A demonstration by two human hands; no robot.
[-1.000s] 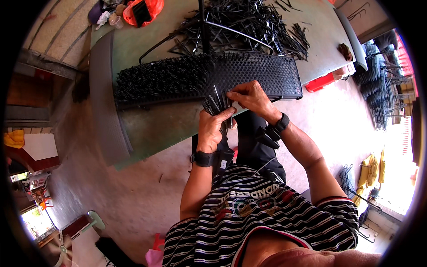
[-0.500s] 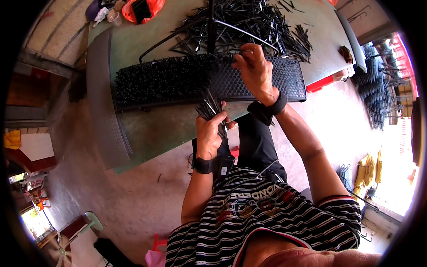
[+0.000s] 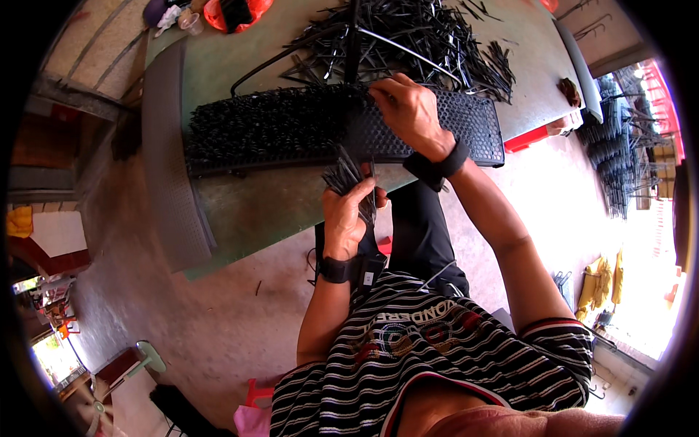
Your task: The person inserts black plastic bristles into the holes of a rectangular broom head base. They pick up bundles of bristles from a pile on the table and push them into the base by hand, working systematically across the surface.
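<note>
A long black perforated panel [image 3: 466,131] lies along the near edge of the table. Its left part is densely covered with short black strips [image 3: 269,127], while the holes on the right part show bare. My left hand [image 3: 346,215] is closed round a bundle of thin black plastic strips [image 3: 344,173], just below the panel's near edge. Over the border between the covered and bare parts, my right hand [image 3: 409,113] has its fingers pinched at the panel's surface. Whatever lies between those fingertips is too small or hidden to make out.
Behind the panel, a large heap of loose black strips [image 3: 408,51] covers part of the green table [image 3: 240,218]. Thin metal rods [image 3: 291,54] rise from the panel's far side. A grey perforated sheet [image 3: 171,146] hangs over the left table edge. A red bag [image 3: 258,11] sits at the far left.
My right hand has come down and a little left onto the panel, its fingers closing toward the surface. My left hand keeps its bundle in nearly the same place.
</note>
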